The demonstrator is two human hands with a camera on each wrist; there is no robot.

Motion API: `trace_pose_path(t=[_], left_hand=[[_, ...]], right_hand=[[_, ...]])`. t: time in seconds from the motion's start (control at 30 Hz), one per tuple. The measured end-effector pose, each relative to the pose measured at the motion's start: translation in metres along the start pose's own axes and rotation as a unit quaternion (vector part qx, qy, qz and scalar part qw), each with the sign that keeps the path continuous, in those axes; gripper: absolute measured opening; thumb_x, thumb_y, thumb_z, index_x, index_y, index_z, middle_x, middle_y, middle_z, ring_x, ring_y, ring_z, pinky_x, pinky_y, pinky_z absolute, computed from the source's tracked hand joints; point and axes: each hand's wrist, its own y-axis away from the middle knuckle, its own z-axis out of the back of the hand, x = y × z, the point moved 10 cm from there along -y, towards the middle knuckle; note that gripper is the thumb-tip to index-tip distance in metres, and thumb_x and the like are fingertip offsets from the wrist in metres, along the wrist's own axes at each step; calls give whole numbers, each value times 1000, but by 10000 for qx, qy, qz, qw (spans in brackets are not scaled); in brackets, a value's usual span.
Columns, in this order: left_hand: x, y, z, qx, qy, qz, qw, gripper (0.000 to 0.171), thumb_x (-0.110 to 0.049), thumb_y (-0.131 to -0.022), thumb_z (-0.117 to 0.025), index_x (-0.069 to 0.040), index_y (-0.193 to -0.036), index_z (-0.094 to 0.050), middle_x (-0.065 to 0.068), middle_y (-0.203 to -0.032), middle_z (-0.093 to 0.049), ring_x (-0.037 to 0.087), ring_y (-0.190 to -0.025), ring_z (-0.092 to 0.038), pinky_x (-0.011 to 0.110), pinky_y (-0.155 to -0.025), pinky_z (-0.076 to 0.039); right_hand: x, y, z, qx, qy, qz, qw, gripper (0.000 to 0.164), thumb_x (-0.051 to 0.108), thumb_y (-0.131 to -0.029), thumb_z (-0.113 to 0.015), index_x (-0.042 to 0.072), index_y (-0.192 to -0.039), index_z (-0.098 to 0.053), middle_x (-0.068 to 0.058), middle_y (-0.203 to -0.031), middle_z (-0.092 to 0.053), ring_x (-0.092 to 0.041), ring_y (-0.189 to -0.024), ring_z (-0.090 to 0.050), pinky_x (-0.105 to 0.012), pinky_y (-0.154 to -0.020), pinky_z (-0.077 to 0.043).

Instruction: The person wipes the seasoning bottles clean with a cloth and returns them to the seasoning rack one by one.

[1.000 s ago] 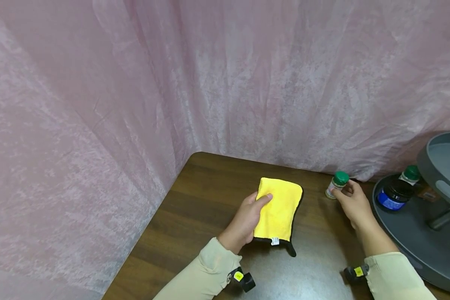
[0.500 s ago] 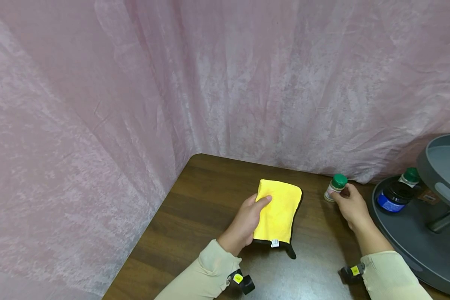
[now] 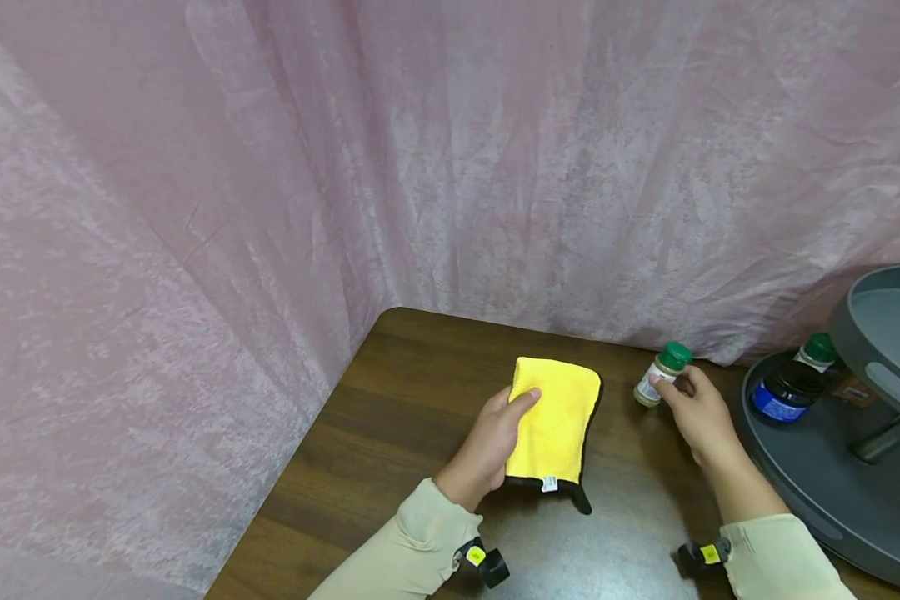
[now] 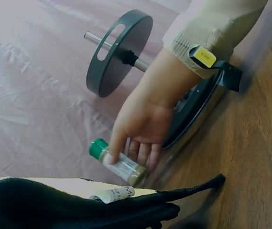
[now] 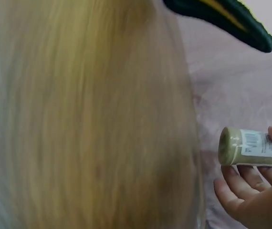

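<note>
My left hand [image 3: 491,437] grips a folded yellow cloth [image 3: 558,425] with a black edge and a small white tag, thumb on top. In the left wrist view the cloth's dark underside [image 4: 69,205] fills the lower edge. To the right, my right hand [image 3: 701,412] holds a small spice jar [image 3: 656,382] with a green cap and pale label between thumb and fingers. The jar leans, cap toward the upper right. The right wrist view shows the jar's base and barcode label [image 5: 260,143], with fingertips beneath; its cap is mostly out of frame there.
A grey two-tier round rack [image 3: 832,492] stands at the right. On its lower tier sit a dark jar with a blue label [image 3: 780,406] and another green-capped jar [image 3: 819,350]. A pink curtain [image 3: 495,167] hangs behind the wooden table [image 3: 405,392].
The spice jar has gone from upright to tilted, shifting slightly left with my right hand, and its base appears lifted. My left hand and the cloth have hardly moved.
</note>
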Motion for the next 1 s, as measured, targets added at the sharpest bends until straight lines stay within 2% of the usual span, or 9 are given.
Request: trace_pose_path(t=[0.13, 0.23, 0.27, 0.37, 0.53, 0.8, 1.0], left_hand=[[-1, 0, 1, -61, 26, -30, 10000, 44, -45, -101, -56, -16, -134, -56, 7, -107, -68, 16, -88, -69, 31, -71, -57], [-2, 0, 2, -94, 40, -81, 9999, 44, -46, -101, -56, -16, -133, -55, 6, -106, -68, 16, -88, -69, 31, -71, -57], [-3, 1, 2, -99, 52, -97, 9999, 44, -46, -101, -56, -16, -133, -55, 6, -106, -68, 16, -88, -69, 31, -71, -57], [-5, 1, 2, -99, 97, -146, 9998, 45, -47, -101, -56, -16, -133, -55, 6, -105, -69, 15, -88, -69, 31, -71, -57], [-8, 2, 0, -72, 204, -234, 9995, 45, -46, -101, -56, -16, -134, -56, 6, -108, -69, 15, -91, -69, 31, -74, -57], [-13, 4, -1, -116, 267, -318, 9991, 42, -44, -102, -55, -16, -133, -56, 6, -108, -69, 15, -92, -69, 32, -75, -57], [-15, 7, 0, -215, 180, -346, 9990, 42, -43, -102, -55, -15, -132, -57, 8, -110, -71, 15, -91, -70, 32, -76, -58]], right_hand=[[13, 10, -3, 93, -279, 218, 9993, 60, 45, -102, -56, 4, -145, -44, 3, -127, -61, 2, -108, -51, -21, -92, -45], [25, 19, -10, 387, -560, 500, 9964, 56, 41, -103, -56, 5, -143, -46, 21, -113, -57, 9, -104, -52, -12, -87, -46], [29, 23, -13, 511, -620, 585, 9951, 55, 41, -103, -56, 5, -143, -46, 24, -112, -56, 9, -104, -53, -11, -86, -47], [41, 34, -21, 737, -637, 808, 9920, 52, 37, -103, -57, 4, -142, -47, 23, -110, -58, 7, -104, -55, -10, -85, -47], [57, 50, -37, 1036, -532, 1180, 9862, 46, 29, -103, -60, 1, -139, -50, 14, -109, -62, 2, -100, -61, -15, -86, -49], [71, 68, -61, 1501, -240, 1818, 9715, 36, 18, -99, -65, 5, -132, -58, -11, -113, -66, -5, -97, -65, -24, -81, -55], [78, 77, -70, 1632, -100, 2050, 9650, 35, 19, -96, -70, 11, -129, -62, -9, -114, -69, -6, -96, -66, -23, -84, -55]])
